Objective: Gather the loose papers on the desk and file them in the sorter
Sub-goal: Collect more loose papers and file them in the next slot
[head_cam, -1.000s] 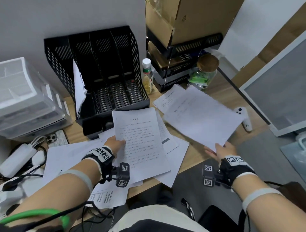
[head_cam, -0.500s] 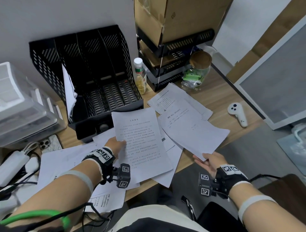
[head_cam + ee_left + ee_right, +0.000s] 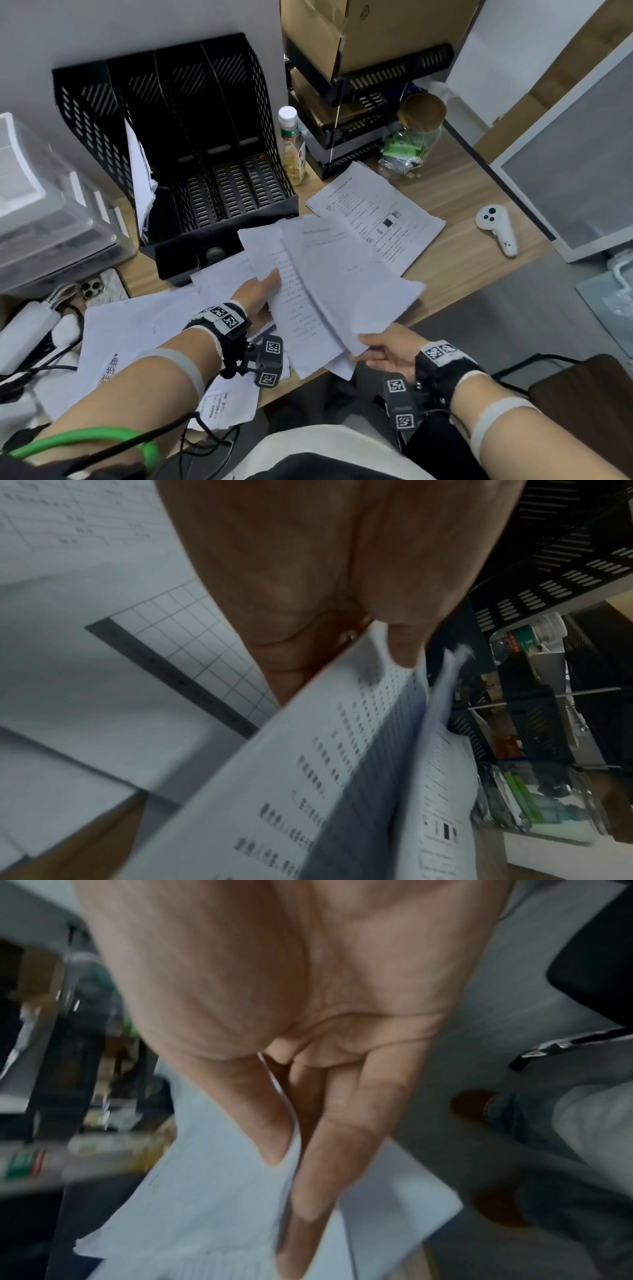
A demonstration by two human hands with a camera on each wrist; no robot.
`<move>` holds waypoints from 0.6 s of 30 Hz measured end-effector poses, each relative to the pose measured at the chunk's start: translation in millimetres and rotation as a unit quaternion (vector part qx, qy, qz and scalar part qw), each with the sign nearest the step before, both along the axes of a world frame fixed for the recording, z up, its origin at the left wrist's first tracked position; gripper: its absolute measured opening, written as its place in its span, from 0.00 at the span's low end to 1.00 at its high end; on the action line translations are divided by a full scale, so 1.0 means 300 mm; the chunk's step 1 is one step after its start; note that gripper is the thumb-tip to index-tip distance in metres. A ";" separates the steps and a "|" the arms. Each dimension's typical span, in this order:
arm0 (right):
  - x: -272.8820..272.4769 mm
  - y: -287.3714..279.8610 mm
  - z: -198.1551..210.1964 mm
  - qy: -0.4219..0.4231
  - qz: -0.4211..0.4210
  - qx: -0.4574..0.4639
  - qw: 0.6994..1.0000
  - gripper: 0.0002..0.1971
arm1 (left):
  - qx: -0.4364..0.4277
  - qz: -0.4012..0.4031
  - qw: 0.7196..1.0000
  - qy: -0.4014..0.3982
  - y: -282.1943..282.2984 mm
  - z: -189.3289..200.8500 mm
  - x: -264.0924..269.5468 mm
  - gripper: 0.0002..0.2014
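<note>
A black mesh sorter [image 3: 178,137] stands at the back of the desk, with a few papers [image 3: 140,171] upright in its leftmost slot. My left hand [image 3: 270,277] pinches the left edge of a printed sheet [image 3: 291,301], thumb [image 3: 400,647] on top. My right hand [image 3: 359,346] pinches the near corner of a paler sheet [image 3: 342,274], which overlaps the printed one; in the right wrist view the thumb [image 3: 270,1137] and fingers clamp the paper's edge. Another printed sheet [image 3: 376,219] lies flat to the right. More loose sheets [image 3: 137,318] lie under my left forearm.
A small bottle [image 3: 293,147] stands right of the sorter, then stacked trays with cardboard boxes [image 3: 359,68] and a glass jar [image 3: 411,144]. A white controller [image 3: 496,229] lies at the right. Clear plastic drawers [image 3: 41,212], a phone [image 3: 99,284] and cables crowd the left.
My right hand has carried its sheet leftward, so it now overlaps the printed sheet in my left hand. The printed sheet on the right of the desk is uncovered.
</note>
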State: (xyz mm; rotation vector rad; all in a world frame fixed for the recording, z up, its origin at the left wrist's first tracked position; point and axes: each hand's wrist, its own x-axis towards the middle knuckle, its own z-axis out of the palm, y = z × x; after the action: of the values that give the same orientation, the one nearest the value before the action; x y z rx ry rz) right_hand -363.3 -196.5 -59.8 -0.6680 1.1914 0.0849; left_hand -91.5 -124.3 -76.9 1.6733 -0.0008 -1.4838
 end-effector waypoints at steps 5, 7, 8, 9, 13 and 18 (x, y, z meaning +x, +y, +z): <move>0.151 0.059 -0.026 0.017 0.202 -0.025 0.979 0.17 | -0.013 -0.044 0.997 -0.055 -0.006 0.017 -0.058 0.19; 0.170 0.051 -0.023 0.022 0.253 -0.042 0.966 0.20 | 0.022 -0.032 0.992 -0.117 0.002 -0.004 -0.027 0.23; 0.163 0.039 -0.030 0.041 0.245 -0.061 0.967 0.20 | 0.038 -0.028 0.988 -0.144 0.011 -0.015 0.000 0.26; 0.142 0.017 -0.042 0.078 0.221 -0.093 0.968 0.19 | 0.054 -0.035 0.983 -0.171 0.020 -0.023 0.032 0.28; 0.025 -0.050 -0.100 0.245 0.141 -0.183 0.942 0.14 | 0.114 -0.068 0.956 -0.262 0.084 -0.020 0.138 0.18; 0.048 0.013 -0.114 0.186 0.045 -0.049 0.980 0.10 | 0.138 -0.068 0.949 -0.275 0.151 -0.083 0.194 0.17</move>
State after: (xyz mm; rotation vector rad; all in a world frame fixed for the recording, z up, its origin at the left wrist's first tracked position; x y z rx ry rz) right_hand -349.0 -192.6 -94.0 -0.8153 1.5316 0.2368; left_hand -33.3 -79.1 -101.8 2.3118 -0.2249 -1.1008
